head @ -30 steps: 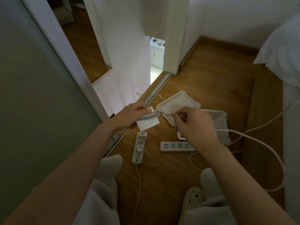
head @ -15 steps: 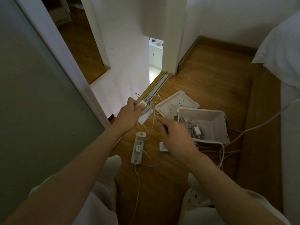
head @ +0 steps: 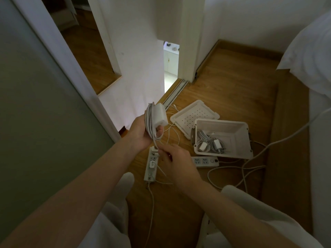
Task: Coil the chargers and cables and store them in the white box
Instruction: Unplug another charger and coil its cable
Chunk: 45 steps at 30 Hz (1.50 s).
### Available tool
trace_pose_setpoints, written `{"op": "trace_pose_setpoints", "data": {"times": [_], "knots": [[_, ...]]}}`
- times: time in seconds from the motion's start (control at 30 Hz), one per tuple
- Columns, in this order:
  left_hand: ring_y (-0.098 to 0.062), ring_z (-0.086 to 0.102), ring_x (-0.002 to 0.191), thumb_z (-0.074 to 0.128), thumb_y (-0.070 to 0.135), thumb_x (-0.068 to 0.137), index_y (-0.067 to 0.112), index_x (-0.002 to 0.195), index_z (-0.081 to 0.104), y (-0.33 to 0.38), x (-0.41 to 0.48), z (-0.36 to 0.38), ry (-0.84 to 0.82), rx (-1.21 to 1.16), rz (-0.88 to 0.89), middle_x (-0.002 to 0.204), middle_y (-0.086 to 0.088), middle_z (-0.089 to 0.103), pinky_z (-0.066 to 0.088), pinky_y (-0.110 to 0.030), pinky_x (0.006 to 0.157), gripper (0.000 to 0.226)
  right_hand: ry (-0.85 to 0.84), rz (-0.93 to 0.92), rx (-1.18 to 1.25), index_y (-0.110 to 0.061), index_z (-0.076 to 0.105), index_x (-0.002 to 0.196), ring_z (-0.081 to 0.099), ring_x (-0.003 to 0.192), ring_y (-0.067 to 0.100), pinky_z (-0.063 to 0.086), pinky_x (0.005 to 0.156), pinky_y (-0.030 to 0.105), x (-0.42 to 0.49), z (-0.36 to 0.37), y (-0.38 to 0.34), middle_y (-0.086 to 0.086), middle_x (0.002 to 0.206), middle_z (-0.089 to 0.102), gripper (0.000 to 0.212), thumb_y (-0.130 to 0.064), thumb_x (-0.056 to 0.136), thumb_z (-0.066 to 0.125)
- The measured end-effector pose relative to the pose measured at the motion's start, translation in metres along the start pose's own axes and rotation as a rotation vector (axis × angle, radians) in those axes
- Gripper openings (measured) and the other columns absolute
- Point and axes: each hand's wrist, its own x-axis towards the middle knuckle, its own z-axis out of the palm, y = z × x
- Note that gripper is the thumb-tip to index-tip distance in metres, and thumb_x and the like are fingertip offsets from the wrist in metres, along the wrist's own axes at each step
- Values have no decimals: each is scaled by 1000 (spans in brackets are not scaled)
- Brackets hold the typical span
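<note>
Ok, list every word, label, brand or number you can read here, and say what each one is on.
No text can be read anywhere in this view.
Charger brick, held in the left hand: no print shows.
Power strip under the hands and power strip by the box: any markings are too small to read.
White box, its perforated lid and the small chargers inside: plain, no legible label.

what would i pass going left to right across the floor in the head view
grey door → power strip with plugs in it → perforated lid → white box → bed
</note>
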Motion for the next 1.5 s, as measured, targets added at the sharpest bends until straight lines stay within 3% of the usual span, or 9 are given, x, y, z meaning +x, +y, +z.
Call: {"op": "trace_pose_setpoints", "data": {"times": [0.17, 0.4, 0.67, 0.83, 1.07, 1.17, 1.27, 1.4, 1.5], "knots": [[-8, 41, 31, 30, 38, 99, 5, 93, 51, 6, 0, -3, -267, -11, -109, 60, -5, 51, 29, -13, 24, 39, -201, 212, 174, -14, 67, 96, 39, 47, 1, 32, 44, 9, 10, -11, 13, -8, 64, 52, 27, -33, 94, 48], [-8, 34, 25, 28, 37, 99, 6, 93, 53, 6, 0, -1, -317, 248, -123, 53, -6, 52, 22, -11, 23, 40, -183, 247, 227, -17, 42, 130, 54, 72, 9, 44, 61, 15, 21, -24, 20, 1, 83, 56, 47, -26, 88, 61], [-7, 33, 25, 29, 38, 98, 3, 97, 53, 8, -2, -6, -332, 379, -95, 64, -13, 46, 22, -9, 26, 42, -272, 205, 369, -13, 46, 126, 53, 75, 5, 42, 66, 13, 24, -36, 16, 0, 85, 55, 37, -12, 90, 57], [-7, 33, 26, 26, 39, 100, 4, 96, 55, 9, -8, -6, -371, 540, -44, 49, -5, 48, 18, -12, 29, 46, -318, 284, 510, -11, 48, 126, 55, 70, -12, 40, 62, 4, 20, -43, 6, -6, 93, 56, 40, -37, 96, 40], [-23, 41, 63, 36, 51, 92, 26, 91, 68, 0, -12, -7, -381, 851, 9, 73, -8, 56, 30, -27, 55, 40, -257, 258, 598, -21, 52, 112, 60, 87, 9, 52, 72, 14, 18, -39, 1, -3, 97, 63, 40, -50, 87, 40], [-15, 48, 50, 32, 45, 97, 12, 103, 61, 2, -16, -5, -373, 846, -32, 66, -6, 57, 39, -21, 44, 45, -271, 264, 583, -29, 53, 104, 62, 92, 16, 52, 80, 27, 19, -36, 4, -1, 98, 64, 31, -51, 86, 42], [-13, 53, 48, 31, 47, 97, 12, 103, 61, 1, -19, -1, -296, 860, -1, 66, -6, 60, 43, -19, 42, 46, -252, 274, 577, -29, 53, 99, 62, 79, 3, 49, 65, 12, 19, -37, 4, -7, 89, 63, 21, -45, 92, 41], [-31, 66, 90, 25, 55, 97, 13, 117, 59, -3, -12, -2, -151, 933, 12, 105, -22, 67, 53, -39, 81, 58, -205, 300, 601, -22, 53, 100, 57, 57, -13, 41, 51, 3, 21, -39, 2, -9, 82, 59, 21, -38, 95, 41], [-29, 66, 98, 19, 60, 95, 16, 117, 60, -4, -12, 1, -85, 982, 37, 107, -17, 68, 53, -41, 86, 63, -192, 288, 617, -18, 52, 101, 54, 52, -15, 39, 49, 2, 21, -37, 2, -8, 78, 56, 20, -35, 96, 41]]}}
